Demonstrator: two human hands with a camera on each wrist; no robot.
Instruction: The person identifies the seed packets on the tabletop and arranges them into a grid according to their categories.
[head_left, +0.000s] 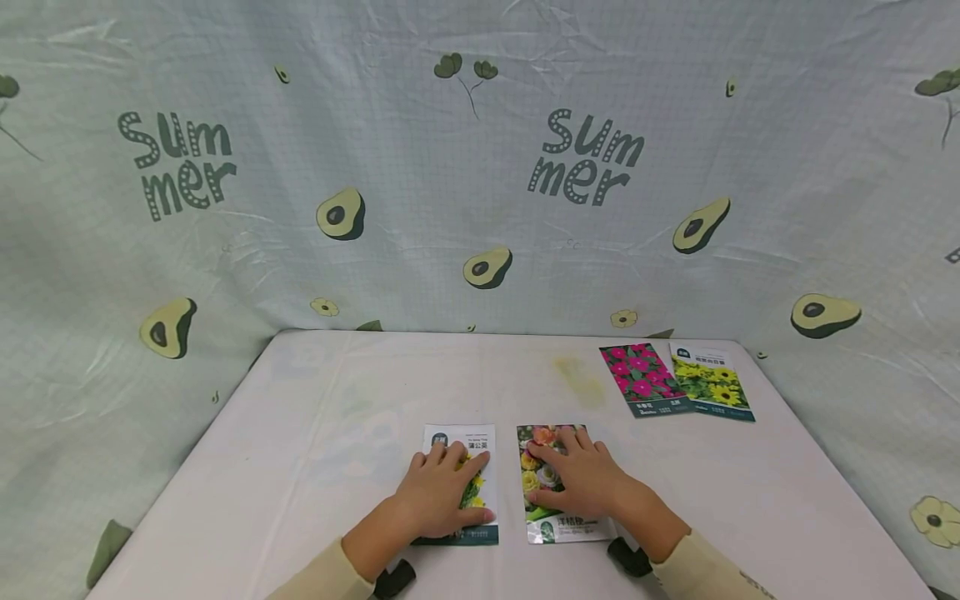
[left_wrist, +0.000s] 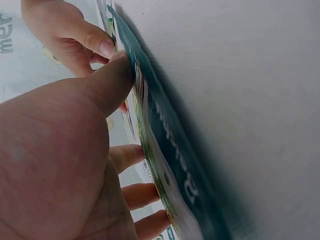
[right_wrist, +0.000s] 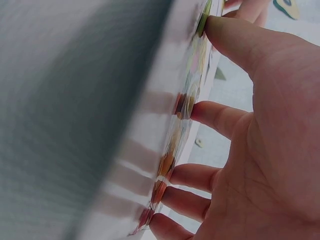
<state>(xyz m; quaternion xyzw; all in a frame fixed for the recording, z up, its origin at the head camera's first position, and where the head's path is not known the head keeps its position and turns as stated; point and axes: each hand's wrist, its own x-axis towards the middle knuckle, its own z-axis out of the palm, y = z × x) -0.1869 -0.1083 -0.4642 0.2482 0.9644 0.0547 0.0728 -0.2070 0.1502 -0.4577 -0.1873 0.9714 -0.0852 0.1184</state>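
Note:
Two flower seed packets lie flat at the table's near middle. My left hand [head_left: 435,493] rests on the left one, a white packet with yellow flowers and a teal bottom strip [head_left: 480,535]; its fingers are spread, fingertips touching the surface. On the right one, a packet with mixed roses-like blooms [head_left: 531,482], my right hand [head_left: 588,482] rests with fingers and thumb spread. The left wrist view has the left thumb [left_wrist: 117,75] on the packet near its teal edge [left_wrist: 165,125]. In the right wrist view, the right fingertips [right_wrist: 200,111] touch the glossy packet [right_wrist: 167,155].
At the back right of the white-covered table [head_left: 337,467] lie a packet with pink flowers [head_left: 641,375] and a packet with yellow flowers [head_left: 712,383], their edges overlapping. An avocado-print cloth [head_left: 420,167] hangs behind and at both sides.

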